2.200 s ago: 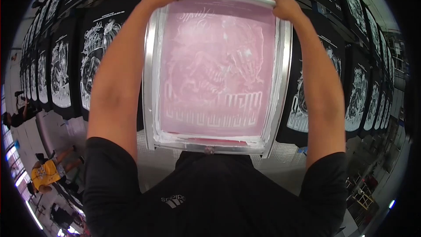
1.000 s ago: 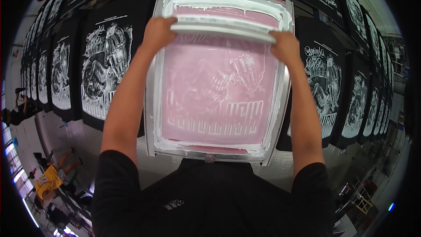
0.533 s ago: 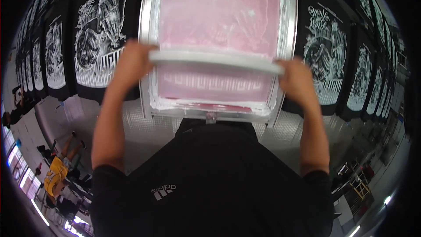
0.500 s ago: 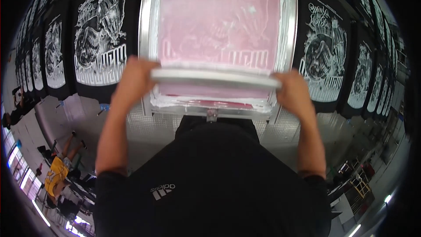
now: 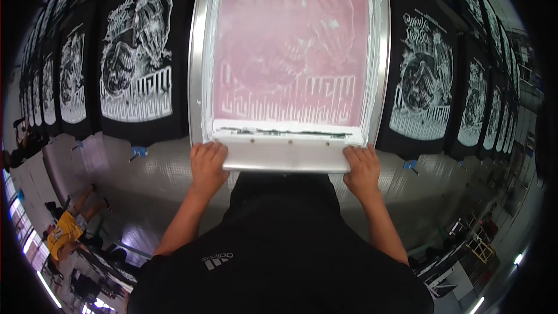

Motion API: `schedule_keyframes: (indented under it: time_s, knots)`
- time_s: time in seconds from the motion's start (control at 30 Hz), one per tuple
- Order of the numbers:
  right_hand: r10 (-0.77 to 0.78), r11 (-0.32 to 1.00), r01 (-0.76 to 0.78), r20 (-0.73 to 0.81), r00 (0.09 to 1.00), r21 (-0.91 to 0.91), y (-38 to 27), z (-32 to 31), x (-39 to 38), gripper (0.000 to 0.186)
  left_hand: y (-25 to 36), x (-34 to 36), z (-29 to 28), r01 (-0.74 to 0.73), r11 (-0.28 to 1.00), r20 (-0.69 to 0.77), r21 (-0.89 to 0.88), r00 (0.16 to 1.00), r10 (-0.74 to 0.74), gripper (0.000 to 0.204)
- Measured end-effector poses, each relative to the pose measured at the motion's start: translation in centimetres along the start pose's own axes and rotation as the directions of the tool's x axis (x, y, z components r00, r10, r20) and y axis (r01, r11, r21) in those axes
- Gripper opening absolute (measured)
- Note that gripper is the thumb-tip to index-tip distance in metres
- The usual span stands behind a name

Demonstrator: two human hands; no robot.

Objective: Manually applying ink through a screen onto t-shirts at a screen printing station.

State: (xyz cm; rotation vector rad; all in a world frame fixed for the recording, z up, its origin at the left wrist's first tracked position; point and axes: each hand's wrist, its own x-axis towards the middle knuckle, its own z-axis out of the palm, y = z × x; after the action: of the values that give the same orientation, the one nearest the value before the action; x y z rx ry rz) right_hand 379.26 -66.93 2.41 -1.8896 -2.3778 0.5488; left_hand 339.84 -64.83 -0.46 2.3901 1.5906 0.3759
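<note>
Squeegee (image 5: 288,157) now sits along the near edge of the screen frame (image 5: 199,64), broad face tipped up at us. Half a second ago it was a blurred bar crossing the lower part of the mesh (image 5: 279,40); now the printed field in view lies uncovered beyond it. We read that as one pull toward us at or near its end. White ink (image 5: 273,125) is banked in a ragged strip by the blade, dark streaks in it. Left hand (image 5: 207,166) is clamped on the left end, right hand (image 5: 363,168) on the right end, fingers curled over the top. Far edge is cropped; can't tell what ink lies there.

Materials: squeegee holder is dull silver metal, long, rounded back, small fasteners along its face. Frame rails are smooth bare metal. Mesh is a flat pink sheet, pale artwork ghosting through. Ink looks thick and pasty, smeared down both side margins. Off the left and right edges: black shirts (image 5: 174,122), matte cloth, white prints. Floor (image 5: 163,168) is textured metal plate.
</note>
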Motion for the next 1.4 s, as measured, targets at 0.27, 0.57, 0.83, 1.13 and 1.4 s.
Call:
schedule_keyframes:
  time_s: [0.27, 0.57, 0.83, 1.13, 1.4]
  knots:
    - [-0.027, 0.992, 0.003, -0.185, 0.982, -0.124, 8.2, -4.4, 23.9, 0.040, -9.5, 27.8, 0.4, -0.040, 0.999, -0.037, -0.020, 0.999, 0.039, 0.036]
    - [0.051, 0.972, -0.051, -0.004, 0.999, -0.228, 15.3, -12.6, 44.9, 0.046, -13.5, 48.7, -2.2, 0.068, 0.995, 0.048, 0.070, 0.996, -0.072, 0.036]
    - [-0.043, 0.999, 0.045, 0.086, 0.995, -0.014, 15.6, -17.7, 49.0, 0.050, -9.3, 39.7, -4.9, 0.019, 0.995, -0.459, 0.097, 0.888, 0.028, 0.059]
    - [-0.026, 0.988, 0.045, 0.127, 0.992, -0.150, 16.4, -15.7, 52.3, 0.054, 7.2, 1.1, 3.4, 0.794, 0.494, 0.895, -0.354, 0.441, -0.068, 0.040]
    - [-0.170, 0.978, 0.169, 0.006, 0.985, -0.122, 7.4, -12.5, 51.1, 0.047, 8.9, -3.1, 8.6, 0.800, 0.340, 0.838, -0.494, 0.542, -0.057, 0.039]
